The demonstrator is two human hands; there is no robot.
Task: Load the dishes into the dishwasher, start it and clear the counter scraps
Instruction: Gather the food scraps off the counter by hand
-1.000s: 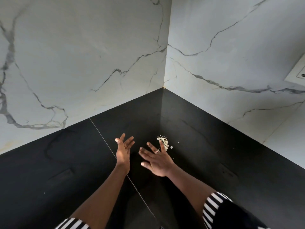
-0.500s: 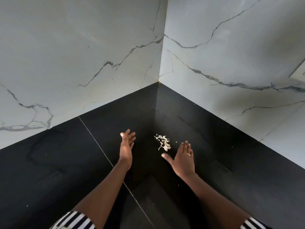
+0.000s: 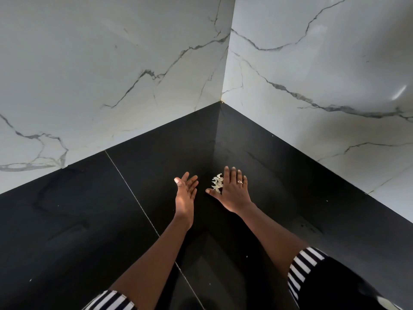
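Scraps (image 3: 217,182): small pale pile on the desk (image 3: 89,220), near the wall corner (image 3: 222,100). My right hand (image 3: 232,191), fingers straight, lies flat against it; my left hand (image 3: 185,193), fingers straight, holds nothing, alongside.

Dim, soft light; wide-angle bending at edges; glare upper right.
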